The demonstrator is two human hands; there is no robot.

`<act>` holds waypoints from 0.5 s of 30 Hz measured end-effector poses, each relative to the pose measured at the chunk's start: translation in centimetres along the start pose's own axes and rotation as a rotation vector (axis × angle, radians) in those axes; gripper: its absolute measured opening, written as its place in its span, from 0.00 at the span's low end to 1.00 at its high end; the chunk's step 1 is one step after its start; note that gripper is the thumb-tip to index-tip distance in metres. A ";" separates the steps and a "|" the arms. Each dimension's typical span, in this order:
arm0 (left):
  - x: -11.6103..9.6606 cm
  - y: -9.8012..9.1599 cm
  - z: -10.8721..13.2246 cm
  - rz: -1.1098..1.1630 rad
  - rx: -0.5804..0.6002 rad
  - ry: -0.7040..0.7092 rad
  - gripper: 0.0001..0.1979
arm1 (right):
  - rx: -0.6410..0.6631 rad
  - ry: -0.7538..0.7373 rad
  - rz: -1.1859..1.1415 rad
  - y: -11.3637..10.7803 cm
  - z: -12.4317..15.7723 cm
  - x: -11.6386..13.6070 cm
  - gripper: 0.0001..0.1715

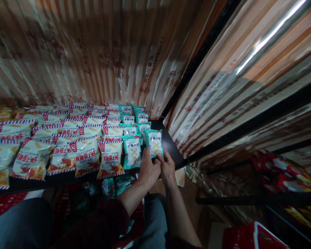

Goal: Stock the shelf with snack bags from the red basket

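Observation:
A green and white snack bag [153, 141] stands near the right end of the dark shelf [172, 143], held at its lower edge between both hands. My left hand [149, 169] is closed on its lower left side, and my right hand [166, 166] grips the lower right corner. Just left of it stands another green snack bag [132, 150], close to my left fingers. Behind, more green bags [143, 117] stand in two rows going back. Rows of white snack bags [111, 158] with red lettering and striped edges fill the shelf further left.
Below the shelf, a red basket [58, 207] holds several green bags [109, 187]. Striped plastic sheeting [114, 52] hangs behind, with black frame bars [228, 135] on the right. Red packages [282, 171] lie on a lower rack at right. My knees are under the shelf edge.

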State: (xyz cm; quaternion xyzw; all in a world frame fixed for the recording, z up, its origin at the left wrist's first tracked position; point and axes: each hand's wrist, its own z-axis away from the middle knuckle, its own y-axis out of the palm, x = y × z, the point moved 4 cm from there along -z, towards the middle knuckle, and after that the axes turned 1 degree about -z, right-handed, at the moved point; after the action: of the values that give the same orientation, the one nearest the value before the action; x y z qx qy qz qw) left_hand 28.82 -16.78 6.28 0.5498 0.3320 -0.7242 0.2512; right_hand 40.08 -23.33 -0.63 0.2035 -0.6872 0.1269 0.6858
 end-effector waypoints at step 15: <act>0.4 0.4 -0.4 -0.038 -0.029 0.038 0.30 | 0.078 -0.109 0.241 0.6 -1.7 -0.5 0.28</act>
State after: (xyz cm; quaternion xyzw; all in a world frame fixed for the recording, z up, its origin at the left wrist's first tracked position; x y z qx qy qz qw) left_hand 29.27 -16.71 5.74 0.5535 0.3577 -0.7133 0.2388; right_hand 41.30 -21.98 -0.98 0.1526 -0.7375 0.2234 0.6187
